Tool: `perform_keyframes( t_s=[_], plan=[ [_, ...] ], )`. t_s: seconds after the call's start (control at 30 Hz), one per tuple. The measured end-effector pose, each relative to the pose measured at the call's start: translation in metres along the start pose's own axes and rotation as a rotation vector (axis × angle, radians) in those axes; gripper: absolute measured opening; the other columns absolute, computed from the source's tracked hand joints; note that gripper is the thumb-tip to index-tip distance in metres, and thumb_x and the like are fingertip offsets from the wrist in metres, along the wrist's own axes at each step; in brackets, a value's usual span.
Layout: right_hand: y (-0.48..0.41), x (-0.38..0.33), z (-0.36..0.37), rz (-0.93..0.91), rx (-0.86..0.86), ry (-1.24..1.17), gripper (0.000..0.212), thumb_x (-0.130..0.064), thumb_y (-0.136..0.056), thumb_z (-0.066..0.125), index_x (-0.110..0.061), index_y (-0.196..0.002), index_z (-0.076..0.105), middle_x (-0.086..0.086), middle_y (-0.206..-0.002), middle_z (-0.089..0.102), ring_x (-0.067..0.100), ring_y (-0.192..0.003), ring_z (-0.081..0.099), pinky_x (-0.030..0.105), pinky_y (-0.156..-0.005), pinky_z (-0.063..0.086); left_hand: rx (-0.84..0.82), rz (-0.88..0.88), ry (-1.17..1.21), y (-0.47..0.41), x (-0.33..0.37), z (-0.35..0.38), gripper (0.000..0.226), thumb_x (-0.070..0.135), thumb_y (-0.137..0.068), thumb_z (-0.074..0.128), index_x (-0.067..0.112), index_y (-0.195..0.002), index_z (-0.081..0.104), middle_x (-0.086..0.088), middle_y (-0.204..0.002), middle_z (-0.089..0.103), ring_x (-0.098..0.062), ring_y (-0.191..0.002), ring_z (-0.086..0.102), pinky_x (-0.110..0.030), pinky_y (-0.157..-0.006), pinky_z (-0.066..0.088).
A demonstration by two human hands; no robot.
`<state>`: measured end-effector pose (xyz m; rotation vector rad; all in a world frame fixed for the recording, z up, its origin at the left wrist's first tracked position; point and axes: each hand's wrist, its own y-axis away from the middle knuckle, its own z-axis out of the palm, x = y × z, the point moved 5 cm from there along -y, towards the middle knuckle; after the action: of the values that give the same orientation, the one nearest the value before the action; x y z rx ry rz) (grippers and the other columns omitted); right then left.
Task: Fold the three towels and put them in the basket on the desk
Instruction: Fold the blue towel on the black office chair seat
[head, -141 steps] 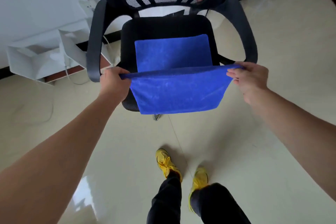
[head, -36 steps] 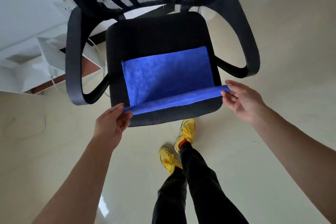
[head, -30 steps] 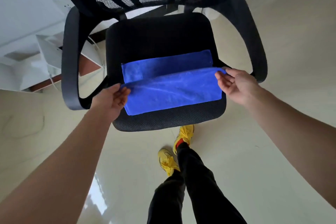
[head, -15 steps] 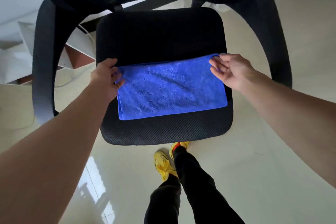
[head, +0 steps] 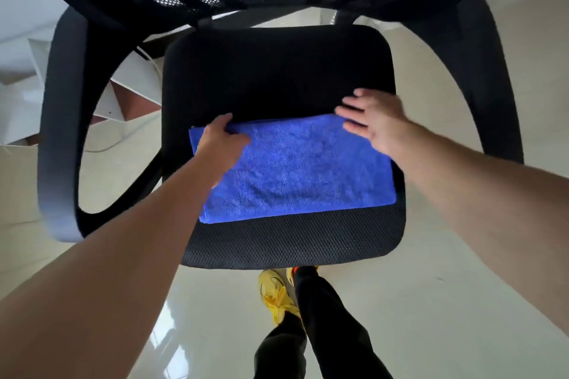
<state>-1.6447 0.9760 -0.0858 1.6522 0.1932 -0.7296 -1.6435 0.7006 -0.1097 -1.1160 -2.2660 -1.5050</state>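
Change: right hand (head: 372,120) has released the blue towel (head: 301,172); left hand (head: 221,140) has slid onto it.
Towel: folded, flat on the front half of the chair seat (head: 277,71).
Left hand: on the towel's far-left corner, fingers bent; any pinch cannot be told.
Right hand: blurred, fingers spread, empty, over the towel's far-right corner.

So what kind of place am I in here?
Probably an office or home study, though little of the room shows. The clues: a black mesh-backed office chair with armrests, white flat-panel furniture beside it, and a glossy pale floor.
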Motion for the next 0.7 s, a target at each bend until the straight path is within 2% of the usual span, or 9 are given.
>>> perform_keyframes(
  t_s=[0.1, 0.17, 0.27, 0.33, 0.4, 0.47, 0.53, 0.6, 0.7],
  plan=[
    [-0.003, -0.016, -0.027, -0.066, 0.142, -0.042, 0.034, -0.004, -0.102, 0.032, 0.001, -0.132, 0.048, 0.017, -0.137, 0.054, 0.020, -0.114, 0.060, 0.027, -0.093, 0.051, 0.045, 0.049, -0.046, 0.007, 0.004, -0.006, 0.061, 0.014, -0.085, 0.060, 0.025, -0.142, 0.042, -0.003, -0.077, 0.055, -0.017, -0.057, 0.047, -0.020, -0.045, 0.037],
    [0.013, -0.010, -0.028, -0.155, 0.204, 0.001, 0.027, -0.006, -0.098, 0.043, -0.003, -0.121, 0.058, 0.017, -0.120, 0.065, 0.016, -0.096, 0.066, 0.027, -0.084, 0.050, 0.073, 0.138, -0.068, 0.026, 0.010, -0.002, 0.044, 0.016, -0.086, 0.056, 0.026, -0.129, 0.053, -0.002, -0.091, 0.060, -0.017, -0.062, 0.050, -0.019, -0.042, 0.040],
    [0.044, 0.040, -0.017, -0.108, 0.156, 0.114, 0.010, -0.012, -0.094, 0.057, -0.016, -0.095, 0.066, 0.002, -0.083, 0.070, 0.008, -0.063, 0.067, 0.023, -0.061, 0.050, -0.006, 0.085, -0.031, 0.060, -0.015, 0.015, 0.022, 0.014, -0.082, 0.056, 0.022, -0.101, 0.065, 0.000, -0.073, 0.063, -0.020, -0.055, 0.053, -0.020, -0.038, 0.042],
    [0.059, 0.088, -0.017, -0.003, 0.100, 0.141, 0.010, -0.014, -0.094, 0.059, -0.019, -0.088, 0.065, 0.002, -0.080, 0.070, 0.007, -0.060, 0.067, 0.020, -0.056, 0.049, 0.005, -0.004, -0.117, 0.073, -0.050, 0.015, 0.018, 0.020, -0.074, 0.057, 0.020, -0.088, 0.069, -0.002, -0.069, 0.067, -0.028, -0.068, 0.063, -0.030, -0.057, 0.053],
    [0.069, 0.123, -0.037, 0.042, 0.197, 0.141, 0.014, -0.010, -0.093, 0.057, -0.018, -0.084, 0.065, 0.003, -0.077, 0.069, 0.004, -0.057, 0.066, 0.021, -0.055, 0.048, 0.090, -0.079, -0.230, 0.080, -0.083, -0.001, 0.013, 0.019, -0.076, 0.057, 0.017, -0.080, 0.069, -0.007, -0.073, 0.070, -0.032, -0.080, 0.065, -0.037, -0.073, 0.054],
    [0.075, 0.141, -0.068, 0.039, 0.359, 0.149, 0.015, -0.005, -0.091, 0.056, -0.012, -0.083, 0.067, 0.004, -0.071, 0.068, 0.004, -0.053, 0.065, 0.022, -0.056, 0.049, 0.158, -0.092, -0.239, 0.084, -0.102, -0.018, 0.010, 0.014, -0.079, 0.058, 0.015, -0.079, 0.067, -0.008, -0.076, 0.071, -0.032, -0.082, 0.066, -0.035, -0.074, 0.050],
    [0.078, 0.149, -0.092, 0.036, 0.466, 0.170, 0.011, -0.010, -0.089, 0.059, -0.010, -0.084, 0.069, 0.004, -0.070, 0.068, 0.015, -0.062, 0.068, 0.028, -0.059, 0.053, 0.170, -0.078, -0.265, 0.089, -0.108, -0.024, 0.006, 0.012, -0.081, 0.059, 0.012, -0.081, 0.065, -0.007, -0.076, 0.069, -0.031, -0.082, 0.065, -0.032, -0.071, 0.043],
    [0.080, 0.151, -0.105, 0.013, 0.527, 0.311, 0.011, -0.022, -0.086, 0.062, -0.013, -0.088, 0.069, 0.003, -0.079, 0.071, 0.024, -0.078, 0.069, 0.040, -0.075, 0.056, 0.198, -0.019, -0.347, 0.095, -0.101, -0.025, 0.007, 0.013, -0.082, 0.062, 0.014, -0.088, 0.065, -0.005, -0.083, 0.068, -0.032, -0.086, 0.063, -0.033, -0.071, 0.044],
    [0.083, 0.136, -0.098, -0.083, 0.546, 0.444, 0.032, -0.030, -0.087, 0.065, -0.012, -0.113, 0.062, 0.003, -0.104, 0.068, 0.022, -0.097, 0.064, 0.036, -0.090, 0.049, 0.254, 0.261, -0.526, 0.102, -0.069, -0.012, 0.025, 0.016, -0.079, 0.070, 0.013, -0.103, 0.066, -0.009, -0.102, 0.061, -0.033, -0.096, 0.058, -0.041, -0.070, 0.050]
  ],
)
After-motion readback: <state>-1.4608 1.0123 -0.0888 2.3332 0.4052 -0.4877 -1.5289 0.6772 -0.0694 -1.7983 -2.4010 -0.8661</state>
